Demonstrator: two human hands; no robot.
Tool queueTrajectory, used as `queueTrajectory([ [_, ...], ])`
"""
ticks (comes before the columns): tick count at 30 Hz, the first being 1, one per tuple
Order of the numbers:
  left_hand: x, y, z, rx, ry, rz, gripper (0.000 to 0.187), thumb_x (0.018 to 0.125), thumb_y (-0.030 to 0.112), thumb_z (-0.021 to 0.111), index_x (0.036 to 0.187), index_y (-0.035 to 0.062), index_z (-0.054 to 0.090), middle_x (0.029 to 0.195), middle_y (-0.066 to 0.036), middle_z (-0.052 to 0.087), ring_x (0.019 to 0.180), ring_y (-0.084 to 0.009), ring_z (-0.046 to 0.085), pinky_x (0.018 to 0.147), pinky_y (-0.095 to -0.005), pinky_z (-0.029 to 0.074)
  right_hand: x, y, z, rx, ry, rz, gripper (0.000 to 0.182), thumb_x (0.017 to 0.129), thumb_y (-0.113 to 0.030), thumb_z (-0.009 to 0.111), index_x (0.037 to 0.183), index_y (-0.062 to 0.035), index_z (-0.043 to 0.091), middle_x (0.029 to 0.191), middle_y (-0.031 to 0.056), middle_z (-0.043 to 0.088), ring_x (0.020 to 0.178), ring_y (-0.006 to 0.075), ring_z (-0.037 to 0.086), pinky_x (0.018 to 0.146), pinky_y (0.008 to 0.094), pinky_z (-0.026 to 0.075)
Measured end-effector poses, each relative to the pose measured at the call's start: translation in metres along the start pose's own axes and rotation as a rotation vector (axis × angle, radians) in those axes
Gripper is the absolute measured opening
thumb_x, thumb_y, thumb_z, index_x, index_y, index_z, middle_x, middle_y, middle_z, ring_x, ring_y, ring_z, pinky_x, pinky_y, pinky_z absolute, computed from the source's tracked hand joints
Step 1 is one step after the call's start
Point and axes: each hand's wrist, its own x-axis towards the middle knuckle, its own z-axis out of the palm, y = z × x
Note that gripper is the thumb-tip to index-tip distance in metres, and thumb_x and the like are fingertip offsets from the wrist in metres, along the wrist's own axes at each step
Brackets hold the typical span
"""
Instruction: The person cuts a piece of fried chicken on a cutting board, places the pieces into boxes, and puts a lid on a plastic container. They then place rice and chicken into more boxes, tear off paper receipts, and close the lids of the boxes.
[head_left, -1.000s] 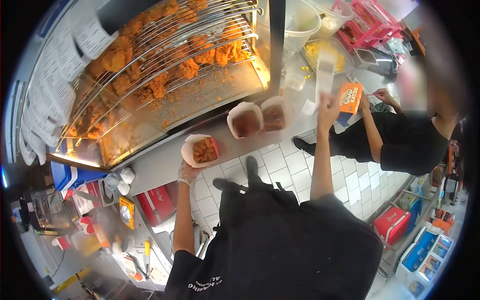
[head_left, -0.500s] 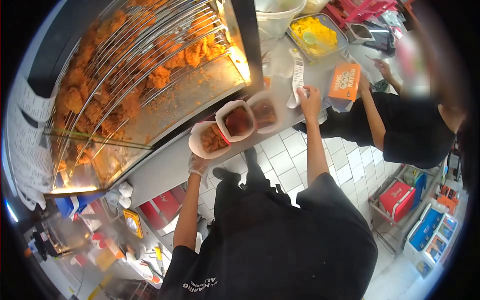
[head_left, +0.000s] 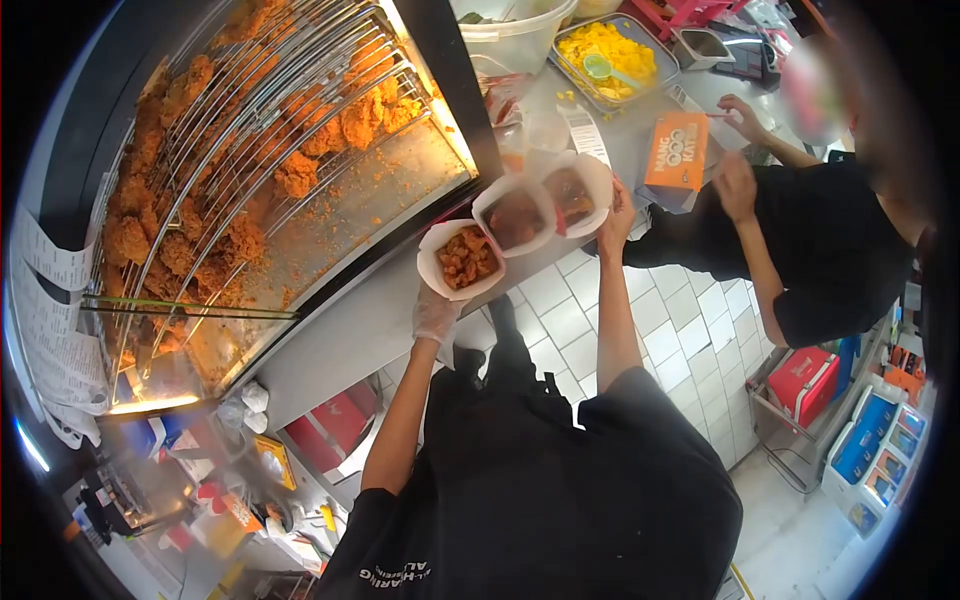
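Observation:
Three open paper food boxes stand side by side at the counter's front edge. The left box (head_left: pixel 461 260) holds chopped fried pieces, while the middle box (head_left: pixel 515 215) and the right box (head_left: pixel 577 196) contain something brown and saucy. My left hand (head_left: pixel 437 316), in a clear plastic glove, grips the near side of the left box, its fingertips partly hidden. My bare right hand (head_left: pixel 616 222) has its fingers closed against the outer side of the right box. A printed paper strip (head_left: pixel 588 137) lies just behind that box.
A heated cabinet (head_left: pixel 330 235) with fried chicken on wire racks stands at left. Behind the boxes are a tray of yellow food (head_left: pixel 607 66) and an orange carton (head_left: pixel 677 155). A co-worker (head_left: pixel 800 240) stands at right, hands near the carton.
The three boxes have shifted right along the counter with my left hand. My right hand has left the paper strip and come to the right box. The co-worker's hand has left the carton.

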Motion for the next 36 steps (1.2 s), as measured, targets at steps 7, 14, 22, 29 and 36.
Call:
queueTrajectory([
  [7, -0.026, 0.027, -0.010, -0.245, 0.046, 0.089, 0.077, 0.078, 0.009, 0.078, 0.143, 0.0052, 0.037, 0.125, -0.011, 0.062, 0.114, -0.0240, 0.061, 0.095, -0.0340, 0.050, -0.008, -0.022, -0.013, -0.167, 0.013, -0.150, 0.036, 0.104, -0.027, 0.048, 0.116, 0.0022, 0.065, 0.125, 0.0168, 0.061, 0.129, 0.0280, 0.050, 0.105, 0.0351, 0.037],
  [14, -0.034, -0.002, -0.021, -0.289, -0.035, -0.121, 0.086, 0.075, -0.007, 0.074, 0.148, 0.0104, 0.031, 0.123, -0.008, 0.058, 0.106, -0.0177, 0.062, 0.087, -0.0305, 0.054, -0.080, -0.087, -0.025, -0.200, 0.209, -0.287, 0.041, 0.103, -0.029, 0.046, 0.138, -0.0069, 0.053, 0.093, 0.0117, 0.067, 0.085, 0.0269, 0.064, 0.080, 0.0348, 0.049],
  [22, -0.030, 0.021, -0.010, -0.230, -0.030, -0.088, 0.077, 0.081, 0.003, 0.074, 0.146, 0.0074, 0.032, 0.129, -0.010, 0.057, 0.111, -0.0201, 0.061, 0.093, -0.0325, 0.051, -0.082, -0.063, -0.018, -0.448, -0.133, -0.208, 0.055, 0.104, -0.027, 0.046, 0.153, -0.0112, 0.030, 0.073, 0.0067, 0.056, 0.063, 0.0160, 0.052, 0.062, 0.0286, 0.045],
  [29, -0.019, 0.001, 0.007, -0.564, 0.018, 0.106, 0.084, 0.081, 0.009, 0.079, 0.148, 0.0080, 0.029, 0.141, -0.008, 0.048, 0.121, -0.0206, 0.054, 0.100, -0.0339, 0.048, -0.117, -0.108, 0.003, -0.215, -0.448, -0.509, 0.066, 0.104, -0.040, 0.045, 0.153, -0.0020, 0.023, 0.070, 0.0039, 0.051, 0.060, 0.0122, 0.046, 0.055, 0.0256, 0.039],
  [36, -0.028, -0.003, 0.004, -0.401, 0.019, 0.078, 0.082, 0.083, 0.015, 0.078, 0.148, 0.0070, 0.029, 0.137, -0.009, 0.051, 0.123, -0.0222, 0.053, 0.103, -0.0367, 0.046, -0.148, -0.058, 0.007, -0.196, -0.445, -0.367, 0.071, 0.100, -0.024, 0.052, 0.155, -0.0001, 0.014, 0.086, 0.0106, 0.050, 0.083, 0.0161, 0.053, 0.068, 0.0279, 0.043],
])
